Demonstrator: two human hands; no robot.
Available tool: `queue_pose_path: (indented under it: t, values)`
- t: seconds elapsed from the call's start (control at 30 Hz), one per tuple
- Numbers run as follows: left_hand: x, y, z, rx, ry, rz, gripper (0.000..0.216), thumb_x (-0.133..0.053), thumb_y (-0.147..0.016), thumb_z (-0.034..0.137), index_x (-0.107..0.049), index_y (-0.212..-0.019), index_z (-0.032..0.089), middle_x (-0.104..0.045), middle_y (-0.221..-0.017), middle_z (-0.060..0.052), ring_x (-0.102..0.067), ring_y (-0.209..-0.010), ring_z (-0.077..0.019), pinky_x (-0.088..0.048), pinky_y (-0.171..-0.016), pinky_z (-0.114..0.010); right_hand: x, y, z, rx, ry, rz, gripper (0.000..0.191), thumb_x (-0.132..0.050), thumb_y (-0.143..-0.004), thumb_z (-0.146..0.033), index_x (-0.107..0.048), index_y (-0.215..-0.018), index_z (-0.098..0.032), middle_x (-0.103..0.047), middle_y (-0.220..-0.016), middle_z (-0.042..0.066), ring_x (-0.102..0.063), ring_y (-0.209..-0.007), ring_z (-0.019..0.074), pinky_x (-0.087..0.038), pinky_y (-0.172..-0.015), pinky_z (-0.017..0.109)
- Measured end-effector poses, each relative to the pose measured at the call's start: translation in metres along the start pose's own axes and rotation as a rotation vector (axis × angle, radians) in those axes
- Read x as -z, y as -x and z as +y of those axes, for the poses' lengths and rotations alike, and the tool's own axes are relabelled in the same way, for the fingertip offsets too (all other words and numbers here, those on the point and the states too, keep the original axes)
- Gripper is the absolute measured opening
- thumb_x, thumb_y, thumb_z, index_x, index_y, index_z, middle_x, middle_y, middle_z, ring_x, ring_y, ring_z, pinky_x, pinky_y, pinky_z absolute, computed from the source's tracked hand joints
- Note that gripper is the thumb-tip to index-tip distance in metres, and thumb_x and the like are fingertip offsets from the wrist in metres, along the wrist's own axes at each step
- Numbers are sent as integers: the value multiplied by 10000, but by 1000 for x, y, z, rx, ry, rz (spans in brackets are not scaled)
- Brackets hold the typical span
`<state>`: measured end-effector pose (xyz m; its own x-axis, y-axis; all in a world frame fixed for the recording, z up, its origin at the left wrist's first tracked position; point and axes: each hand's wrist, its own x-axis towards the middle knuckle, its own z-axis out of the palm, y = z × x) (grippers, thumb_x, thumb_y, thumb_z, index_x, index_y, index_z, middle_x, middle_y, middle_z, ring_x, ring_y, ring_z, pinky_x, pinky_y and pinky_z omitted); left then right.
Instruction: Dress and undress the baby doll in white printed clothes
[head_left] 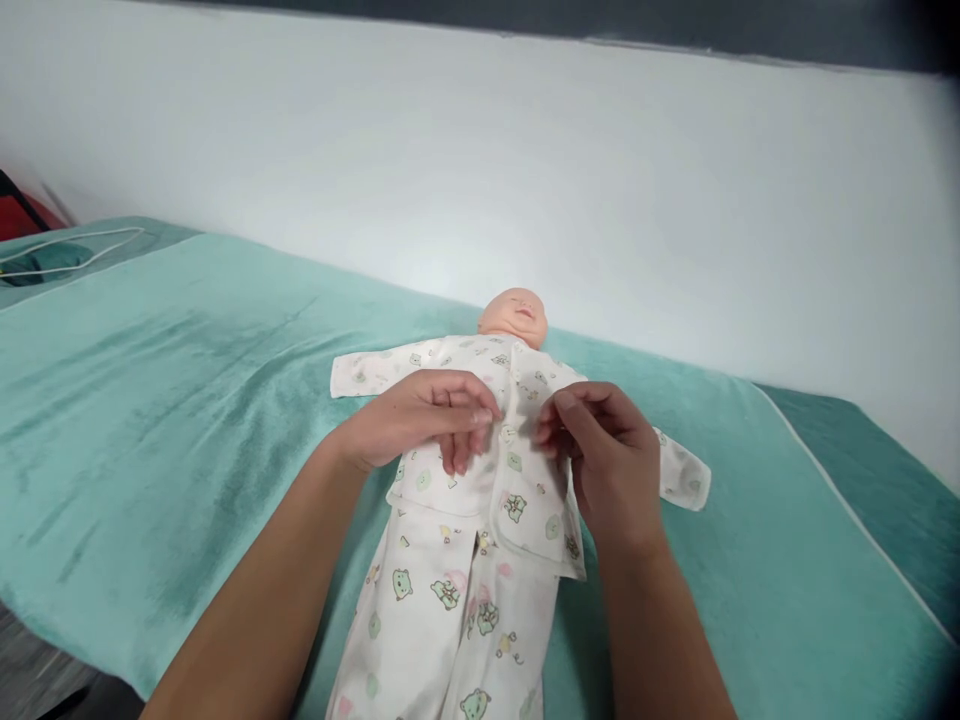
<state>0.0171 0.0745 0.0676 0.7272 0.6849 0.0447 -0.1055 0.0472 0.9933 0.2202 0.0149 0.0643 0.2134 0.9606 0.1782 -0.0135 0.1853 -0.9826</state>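
Note:
A baby doll [514, 314] lies on its back on a teal blanket [165, 400], head away from me. It wears a white printed jacket [525, 500] and matching trousers [442, 620]. My left hand [420, 420] rests on the doll's chest, its fingers curled and pinching the left edge of the jacket front. My right hand [607, 450] is closed in a pinch on the right edge of the jacket front. The two hands meet at the middle of the chest. The doll's sleeves spread out to both sides.
The blanket covers a bed that runs along a white wall [525, 170]. A white cord [82, 245] lies at the far left on the blanket, near a red object [22, 212]. The bed's near edge drops at the lower left.

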Motion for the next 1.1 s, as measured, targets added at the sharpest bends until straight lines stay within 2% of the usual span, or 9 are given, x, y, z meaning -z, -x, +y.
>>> queue_pose_path:
  t: [0.07,0.17,0.27,0.33,0.57,0.73,0.83,0.97,1.1]
  values:
    - [-2,-4,-6,-126,44,187,137,-615,-887,301,-623,-938,175,-648,-705,-2,-617,-551,-114,-510,-517,-243,-1,-1,3,106,66,99,84,-664,-882,-331,-659,-873,-248,-700,-939,19,-666,-887,170,-550,-766,298]
    - [-3,-13,-16,-254,-20,511,99,-594,-888,279,-621,-923,191,-642,-732,3,-623,-658,-117,-494,-576,-233,-4,-3,6,171,239,79,147,-625,-907,-327,-696,-1028,-283,-676,-1200,23,-589,-1183,207,-470,-1033,384]
    - [-2,-20,-25,-265,-190,756,96,-588,-880,282,-635,-910,204,-664,-818,-6,-616,-786,-127,-469,-625,-225,-6,-4,11,156,416,-23,291,-601,-917,-369,-655,-1198,-315,-602,-1365,12,-518,-1293,226,-396,-1124,445]
    - [1,-23,-30,-242,-312,846,107,-579,-877,285,-650,-911,211,-681,-906,-9,-611,-843,-135,-474,-684,-242,-6,-7,14,154,491,-62,365,-591,-920,-404,-618,-1276,-329,-550,-1434,8,-472,-1344,238,-360,-1152,473]
    - [17,-32,-51,-214,-680,906,237,-466,-907,226,-670,-1026,215,-686,-1124,-42,-603,-1057,-199,-463,-946,-355,2,-31,22,174,545,-164,473,-514,-948,-506,-549,-1388,-334,-467,-1515,-11,-376,-1430,243,-261,-1215,469]
    - [30,-33,-64,-223,-935,953,294,-419,-889,151,-680,-1018,193,-703,-1110,-66,-584,-1121,-235,-445,-1008,-387,11,-46,24,194,601,-248,539,-473,-955,-553,-477,-1452,-344,-412,-1553,-11,-342,-1450,265,-244,-1217,491]
    - [30,-25,-68,-168,-1047,971,333,-415,-876,129,-670,-1078,198,-678,-1207,-68,-556,-1191,-244,-426,-1041,-412,15,-50,26,225,598,-308,557,-475,-953,-559,-452,-1468,-349,-378,-1573,-14,-310,-1466,259,-229,-1222,485]
    - [30,0,-71,1,-1206,1027,415,-451,-876,171,-591,-1265,211,-511,-1454,-96,-416,-1367,-283,-387,-1078,-484,17,-44,33,217,574,-238,571,-460,-957,-563,-435,-1479,-332,-373,-1577,2,-313,-1466,245,-224,-1223,470]
    - [46,31,-78,182,-1281,1037,512,-449,-891,204,-495,-1400,206,-392,-1549,-124,-318,-1441,-320,-344,-1111,-539,28,-34,49,245,700,-90,590,-371,-982,-551,-430,-1486,-249,-381,-1570,72,-330,-1457,258,-228,-1211,499]
